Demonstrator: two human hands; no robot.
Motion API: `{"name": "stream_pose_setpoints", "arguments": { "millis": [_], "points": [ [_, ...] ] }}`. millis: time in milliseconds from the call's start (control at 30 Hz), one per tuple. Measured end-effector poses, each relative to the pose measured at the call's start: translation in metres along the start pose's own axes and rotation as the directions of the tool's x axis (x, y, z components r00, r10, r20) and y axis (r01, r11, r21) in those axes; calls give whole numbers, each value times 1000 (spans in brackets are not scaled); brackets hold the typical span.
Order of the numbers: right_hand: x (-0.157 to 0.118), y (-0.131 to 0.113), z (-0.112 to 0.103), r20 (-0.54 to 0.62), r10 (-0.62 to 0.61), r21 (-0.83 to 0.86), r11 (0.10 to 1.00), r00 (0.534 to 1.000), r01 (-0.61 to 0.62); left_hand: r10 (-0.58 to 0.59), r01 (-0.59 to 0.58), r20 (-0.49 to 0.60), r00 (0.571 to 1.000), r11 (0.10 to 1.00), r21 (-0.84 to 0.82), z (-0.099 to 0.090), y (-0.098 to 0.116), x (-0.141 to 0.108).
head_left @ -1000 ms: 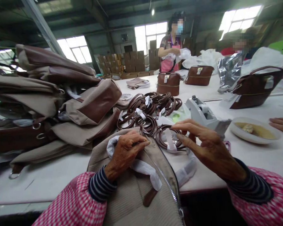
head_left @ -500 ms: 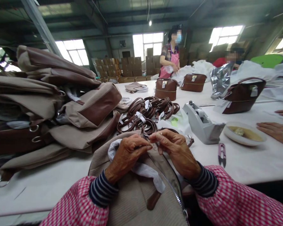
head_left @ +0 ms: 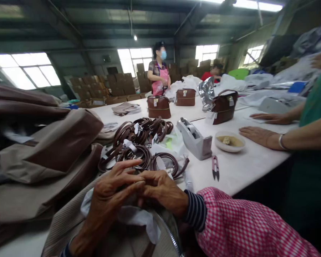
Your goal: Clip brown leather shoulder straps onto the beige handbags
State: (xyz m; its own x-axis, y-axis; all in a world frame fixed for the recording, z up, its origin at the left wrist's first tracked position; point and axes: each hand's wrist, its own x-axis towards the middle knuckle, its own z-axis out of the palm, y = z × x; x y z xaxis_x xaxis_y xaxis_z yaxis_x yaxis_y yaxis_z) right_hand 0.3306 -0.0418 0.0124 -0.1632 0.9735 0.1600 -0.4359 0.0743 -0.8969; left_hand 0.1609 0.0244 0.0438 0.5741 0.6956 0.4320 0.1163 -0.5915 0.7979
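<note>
A taupe ribbed bag [head_left: 69, 214] lies below my hands, its metal zipper [head_left: 168, 230] running down the right side. Over the bag, my left hand [head_left: 109, 196] has its thumb and fingers brought together, one finger raised. The fingertips of my right hand [head_left: 164, 191] meet those of the left in a pinch. What sits between the fingers is hidden or too small to name. A crumpled white wrapping strip [head_left: 140, 216] loops beneath both hands. Just beyond them lie coiled brown leather straps [head_left: 141, 157] with white paper on their hardware.
Taupe-and-brown bags [head_left: 50, 150] are piled at the left. To the right are a grey tape dispenser [head_left: 195, 139], thread snips [head_left: 215, 167] and a shallow bowl [head_left: 230, 142]. A co-worker's hands [head_left: 262, 136] rest on the table; brown handbags [head_left: 159, 107] stand farther back.
The view has swung right, bringing more of the co-worker at the right into sight. My hands are closer together, fingertips overlapping, still over the bag.
</note>
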Motion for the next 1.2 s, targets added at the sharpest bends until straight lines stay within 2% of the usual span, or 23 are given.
{"name": "stream_pose_setpoints", "arguments": {
  "millis": [67, 133, 200, 267, 367, 400, 467, 500, 567, 633, 700, 767, 867, 967, 1067, 1133, 1200],
  "points": [
    [-1, 3, -3, -8, 53, 23, 998, 999, -53, -29, 29, 4, 1000, 1000, -1, 2, 0, 3],
    [-3, 7, -7, -69, 92, 15, 996, 993, -91, -60, 60, 29, 998, 998, -4, 2, 0, 7],
    [-5, 11, -9, -126, 103, 11, 995, 987, -103, -103, 103, 87, 991, 995, 0, -2, 2, 14],
    [-6, 14, -9, -131, 127, -2, 992, 983, -128, -140, 136, 156, 978, 990, 40, -7, 9, 26],
    [-8, 20, -7, -65, 118, -125, 984, 991, -125, -116, 45, 293, 949, 970, 240, -6, 28, 48],
    [-10, 23, -6, -35, 64, -202, 977, 997, -70, -94, -35, 362, 928, 942, 333, -1, 34, 55],
    [-12, 31, -7, 23, -112, -367, 923, 993, 113, -97, -205, 504, 858, 836, 510, 19, 46, 68],
    [-14, 36, -8, 54, -202, -434, 877, 978, 205, -116, -286, 562, 819, 766, 575, 33, 49, 74],
    [-16, 43, -11, 116, -308, -534, 782, 944, 321, -202, -374, 622, 757, 647, 664, 61, 51, 83],
    [-18, 45, -13, 174, -308, -597, 722, 935, 349, -249, -442, 688, 682, 609, 658, 83, 46, 90],
    [-19, 41, -14, 194, -244, -650, 693, 950, 310, -265, -471, 718, 643, 602, 645, 95, 40, 93],
    [-19, 33, -12, 162, -195, -692, 677, 967, 252, -265, -471, 707, 656, 588, 658, 95, 38, 93],
    [-20, 21, -7, 117, -153, -708, 681, 981, 191, -261, -454, 665, 700, 557, 696, 76, 43, 91],
    [-23, 14, -2, 61, -93, -644, 757, 994, 110, -219, -436, 586, 780, 481, 761, 47, 46, 91],
    [-25, 9, 0, -78, -80, -519, 854, 994, 28, -80, -442, 503, 861, 372, 816, 19, 33, 93],
    [-23, 7, -2, -194, -32, -396, 917, 981, -49, -56, -448, 491, 869, 330, 831, 5, 17, 93],
    [-18, 7, -6, -287, 53, -258, 957, 956, -131, -122, -449, 518, 847, 359, 818, -5, 1, 92]
  ]
}}
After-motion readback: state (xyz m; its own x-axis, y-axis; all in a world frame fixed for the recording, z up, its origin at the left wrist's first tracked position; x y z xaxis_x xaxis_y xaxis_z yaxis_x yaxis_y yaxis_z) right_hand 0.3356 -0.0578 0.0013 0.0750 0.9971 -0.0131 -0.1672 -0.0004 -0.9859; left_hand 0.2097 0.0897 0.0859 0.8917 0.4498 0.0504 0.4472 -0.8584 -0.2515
